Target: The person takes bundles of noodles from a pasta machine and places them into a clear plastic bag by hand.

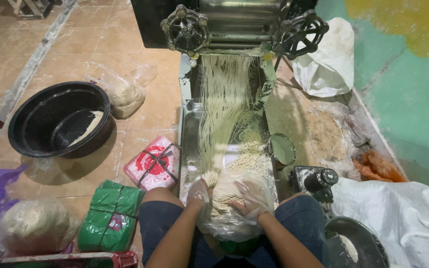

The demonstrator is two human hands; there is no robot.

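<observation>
Pale noodle strands [224, 99] hang from a dark noodle machine [239, 22] with two hand wheels and run down a metal chute [187, 129]. At the chute's lower end lies a gathered noodle bundle [224, 191] over a clear plastic bag [229, 226] between my knees. My left hand [197, 192], in a thin plastic glove, grips the bundle's left end. My right hand [250, 196], gloved too, presses on its right side.
A black tub [58, 119] with some flour sits on the tiled floor at left, near a filled clear bag [125, 94]. Pink [152, 161] and green [110, 216] tied packs lie by my left knee. White sacks [328, 54] and a small motor [314, 181] stand at right.
</observation>
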